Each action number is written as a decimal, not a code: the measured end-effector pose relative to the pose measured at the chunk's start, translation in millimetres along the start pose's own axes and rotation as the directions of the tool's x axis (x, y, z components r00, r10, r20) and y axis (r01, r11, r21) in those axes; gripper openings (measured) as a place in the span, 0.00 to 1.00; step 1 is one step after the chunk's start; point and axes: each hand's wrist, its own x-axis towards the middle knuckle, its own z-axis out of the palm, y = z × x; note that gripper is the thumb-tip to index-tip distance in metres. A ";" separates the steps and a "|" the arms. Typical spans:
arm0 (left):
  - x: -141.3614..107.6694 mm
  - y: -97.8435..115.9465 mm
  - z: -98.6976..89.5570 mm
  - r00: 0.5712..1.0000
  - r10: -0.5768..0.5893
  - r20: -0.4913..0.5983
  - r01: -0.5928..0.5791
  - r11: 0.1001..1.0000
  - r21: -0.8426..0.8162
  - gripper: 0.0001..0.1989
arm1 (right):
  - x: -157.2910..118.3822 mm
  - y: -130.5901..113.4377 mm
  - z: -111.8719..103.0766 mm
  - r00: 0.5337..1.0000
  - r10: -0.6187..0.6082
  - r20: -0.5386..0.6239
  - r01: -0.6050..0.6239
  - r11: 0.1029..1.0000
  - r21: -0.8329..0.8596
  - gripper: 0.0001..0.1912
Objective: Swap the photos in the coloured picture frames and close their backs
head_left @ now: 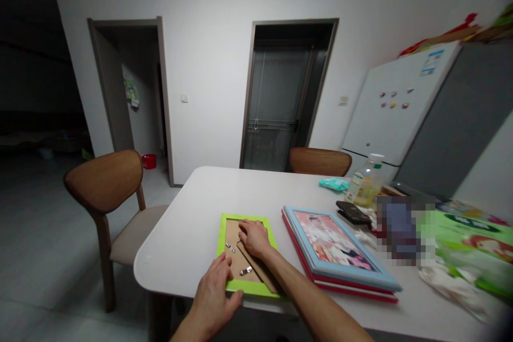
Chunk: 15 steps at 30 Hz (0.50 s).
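Note:
A lime-green picture frame (221, 238) lies face down on the white table, its brown backing board (231, 230) showing. Small metal clips (245, 271) sit on the board, and a folded stand leg runs slantwise across it, partly under my right arm. My left hand (214, 286) grips the frame's near left corner, fingers over the left edge and thumb at the near edge. With fingers bent and pressed together, my right hand (255, 238) bears on the board near the far edge. What lies under those fingertips is hidden.
Right of the green frame is a stack: a light-blue picture frame (332, 246) over a red one (356, 289). Beyond stand a bottle (364, 181), a black wallet-like object (352, 212), a teal packet (334, 185) and a green package (473, 246). Wooden chairs (106, 181) flank the table (172, 256).

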 end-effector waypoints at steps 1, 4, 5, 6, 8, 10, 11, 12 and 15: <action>0.0 -0.6 0.3 1.000 -0.003 0.001 0.003 1.000 -0.005 0.18 | -0.9 -1.2 -1.2 1.000 -0.008 -0.002 0.008 1.000 0.004 0.14; 0.4 -2.5 -0.2 1.000 -0.003 0.009 0.004 1.000 -0.018 0.18 | -3.7 -6.1 -3.9 1.000 -0.016 -0.020 0.016 1.000 0.018 0.14; 0.6 -2.6 -1.0 1.000 -0.002 0.013 0.002 1.000 -0.023 0.19 | -4.8 -7.4 -4.8 1.000 -0.013 -0.026 0.014 1.000 0.024 0.14; 0.9 -2.3 -2.1 1.000 -0.001 0.019 0.001 1.000 -0.028 0.20 | -6.1 -7.9 -5.8 0.999 -0.011 -0.032 0.012 0.999 0.031 0.14; 1.4 -0.8 -4.6 0.999 -0.005 0.031 0.006 0.999 -0.032 0.21 | -9.5 -5.5 -9.2 0.999 -0.010 -0.040 0.012 0.999 0.049 0.15; 1.8 1.0 -6.6 0.999 -0.014 0.047 0.015 0.999 -0.028 0.21 | -14.3 2.6 -14.6 0.999 -0.010 -0.034 0.012 0.998 0.062 0.16; 2.0 1.7 -7.2 0.999 -0.017 0.052 0.019 1.000 -0.025 0.20 | -17.0 8.5 -18.0 1.000 -0.010 -0.022 0.012 0.998 0.064 0.17; 2.1 2.0 -7.4 0.998 -0.020 0.056 0.022 1.000 -0.022 0.20 | -19.9 15.2 -21.7 1.000 -0.012 -0.001 0.012 0.998 0.062 0.17; 2.8 1.1 -6.1 0.998 -0.023 0.058 0.024 1.000 -0.017 0.21 | -27.4 34.7 -31.7 0.996 -0.032 0.088 0.028 0.999 0.043 0.14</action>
